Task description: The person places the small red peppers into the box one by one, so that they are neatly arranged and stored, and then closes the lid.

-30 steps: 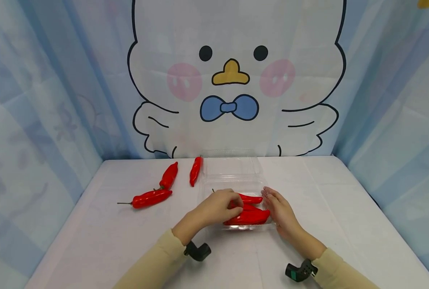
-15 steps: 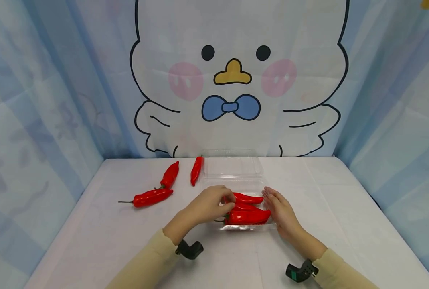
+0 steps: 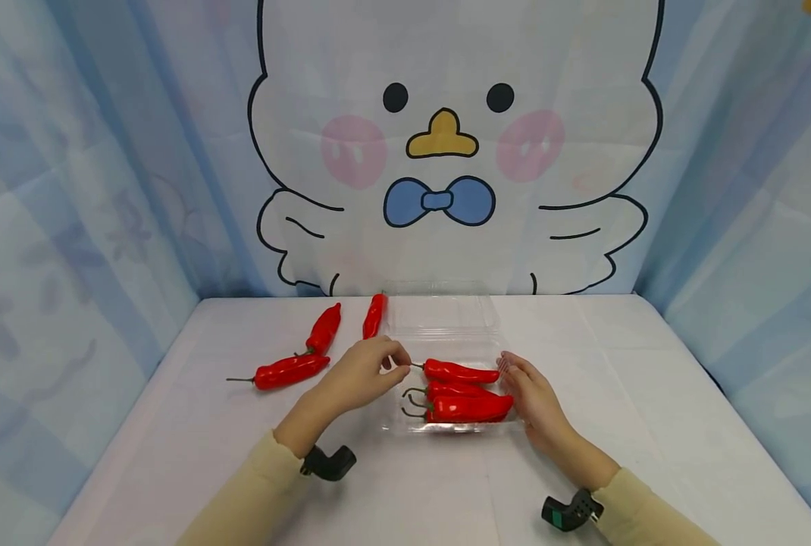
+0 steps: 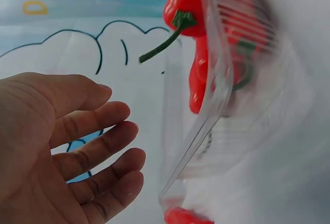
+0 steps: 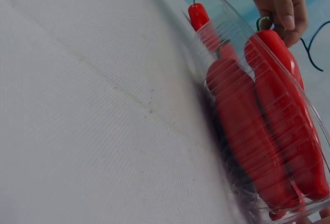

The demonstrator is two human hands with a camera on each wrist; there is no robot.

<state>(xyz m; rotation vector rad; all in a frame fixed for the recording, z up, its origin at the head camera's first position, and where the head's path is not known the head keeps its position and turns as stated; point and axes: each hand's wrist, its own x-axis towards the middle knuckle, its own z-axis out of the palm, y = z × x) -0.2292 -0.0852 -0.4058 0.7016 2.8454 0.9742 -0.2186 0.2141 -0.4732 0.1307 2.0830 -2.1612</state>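
Observation:
Several red chili peppers (image 3: pixel 470 409) with thin green stems lie side by side in a clear plastic clamshell box (image 3: pixel 439 429). Left of the box, my left hand (image 3: pixel 363 373) is raised with fingers loosely bent and nothing between them. Its fingertips are near the stem of the rearmost pepper in the box (image 3: pixel 461 371); the left wrist view shows the palm (image 4: pixel 31 146) apart from the box. My right hand (image 3: pixel 540 406) touches the box's right wall with fingers extended. In the right wrist view, only bits of its fingers show at the lower right corner.
On the white table (image 3: pixel 173 455), two loose peppers meet at the left: one lying sideways (image 3: pixel 289 372), one pointing back (image 3: pixel 324 329). Another pepper (image 3: pixel 374 314) lies beside the box's raised clear lid (image 3: pixel 439 315). A printed cloth (image 3: pixel 446 250) hangs behind the table.
My left hand has let go of the peppers and moved left and back, out of the box, uncovering their stems. The right hand stays at the box's side.

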